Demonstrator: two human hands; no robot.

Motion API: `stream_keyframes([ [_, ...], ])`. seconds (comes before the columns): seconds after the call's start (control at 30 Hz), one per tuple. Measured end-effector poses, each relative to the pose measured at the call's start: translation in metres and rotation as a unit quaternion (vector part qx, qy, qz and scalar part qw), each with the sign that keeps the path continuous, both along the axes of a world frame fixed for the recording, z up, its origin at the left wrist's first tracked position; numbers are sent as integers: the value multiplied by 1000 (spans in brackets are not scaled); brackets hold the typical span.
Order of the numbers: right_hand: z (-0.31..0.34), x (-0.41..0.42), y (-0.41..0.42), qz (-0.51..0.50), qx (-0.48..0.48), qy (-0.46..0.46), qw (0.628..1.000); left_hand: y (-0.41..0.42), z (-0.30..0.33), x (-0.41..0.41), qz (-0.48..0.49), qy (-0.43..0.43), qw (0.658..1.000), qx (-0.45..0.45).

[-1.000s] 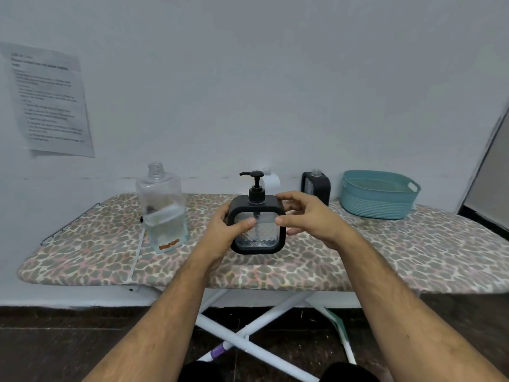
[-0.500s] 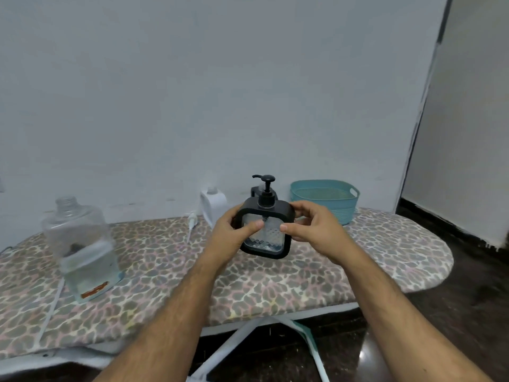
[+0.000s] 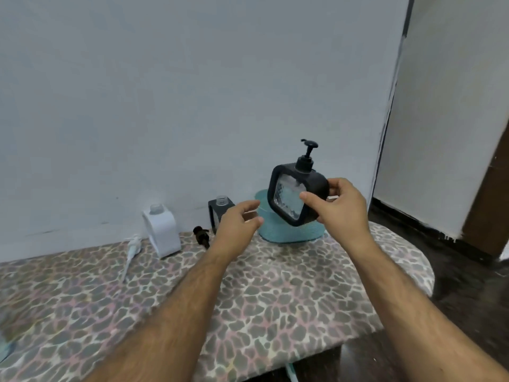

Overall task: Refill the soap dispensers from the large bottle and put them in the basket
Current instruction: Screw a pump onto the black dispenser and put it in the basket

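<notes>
My right hand [image 3: 340, 209] grips a black square soap dispenser [image 3: 296, 193] with its pump on, tilted, in the air just above and in front of the teal basket [image 3: 289, 234]. Beside it, to the left, my left hand [image 3: 238, 224] hovers with relaxed fingers and holds nothing. Partly hidden behind my left hand, a second black dispenser [image 3: 220, 212] without a pump stands by the wall. A white dispenser [image 3: 162, 230], also without a pump, stands further left. A black pump [image 3: 202, 235] and a white pump [image 3: 132, 252] lie on the board. The large bottle is out of view.
Everything rests on an ironing board [image 3: 261, 299] with a leopard-print cover, pushed against a pale wall. The board's rounded end is at the right, past it dark floor and a doorway [image 3: 454, 161].
My view has swung right and the large bottle has left the frame. My left hand has let go of the black dispenser. My right hand has carried it up and right over the basket.
</notes>
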State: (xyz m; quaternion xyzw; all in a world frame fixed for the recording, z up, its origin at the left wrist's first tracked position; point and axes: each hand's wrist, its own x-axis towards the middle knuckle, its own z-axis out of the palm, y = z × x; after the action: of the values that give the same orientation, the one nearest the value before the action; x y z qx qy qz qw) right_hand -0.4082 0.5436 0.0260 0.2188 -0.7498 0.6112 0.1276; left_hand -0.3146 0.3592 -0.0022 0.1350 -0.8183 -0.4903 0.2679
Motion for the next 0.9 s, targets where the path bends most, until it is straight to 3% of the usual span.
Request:
stream_keyframes([
  [0.27, 8, -63, -15, -92, 82, 23, 992, -1, -12, -55, 14, -57, 971, -232],
  [0.5, -7, -97, -43, -137, 201, 11, 970, -13, -28, -77, 37, -44, 953, -299],
  [0.9, -5, -107, -69, -161, 366, 22, 916, -11, -36, -82, 101, -2, 944, -313],
])
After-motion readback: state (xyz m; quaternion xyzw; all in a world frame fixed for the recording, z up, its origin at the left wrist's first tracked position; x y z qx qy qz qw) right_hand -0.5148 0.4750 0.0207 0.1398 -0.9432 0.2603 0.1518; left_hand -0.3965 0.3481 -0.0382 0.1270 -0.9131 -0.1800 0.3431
